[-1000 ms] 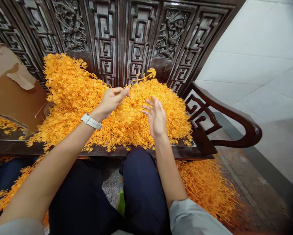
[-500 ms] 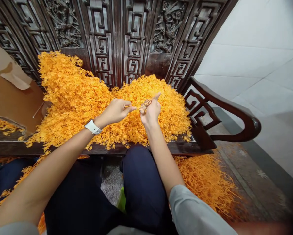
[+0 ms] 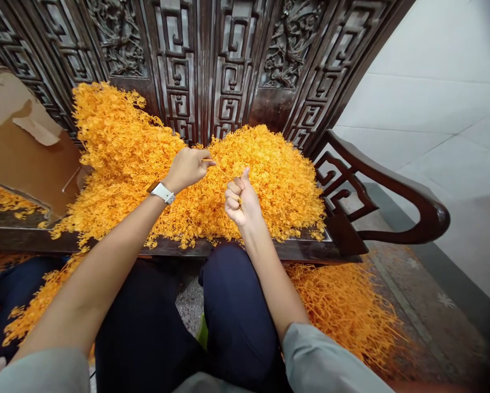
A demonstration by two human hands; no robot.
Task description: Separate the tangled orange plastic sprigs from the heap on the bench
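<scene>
A thin orange strand (image 3: 223, 172) stretches between my two hands, above a big heap of curly orange pieces (image 3: 269, 158). Its upper left end is pinched in the fingers of my left hand (image 3: 190, 168), which wears a watch with a white strap (image 3: 161, 192). My right hand (image 3: 242, 200) is closed round the other end, thumb pointing up, with a bit of orange showing between the curled fingers. Both hands are apart, the left one slightly higher.
The heap lies on a dark wooden bench (image 3: 310, 250) with a carved back and a curved armrest (image 3: 425, 218). A torn cardboard box (image 3: 27, 153) stands at the left. More orange strands (image 3: 347, 305) lie below the bench. Part of another person (image 3: 19, 284) shows at the lower left.
My hands have moved apart, the left one up and left, the right one slightly down. The right fingers have curled in, and the strand between the hands now shows longer and taut.
</scene>
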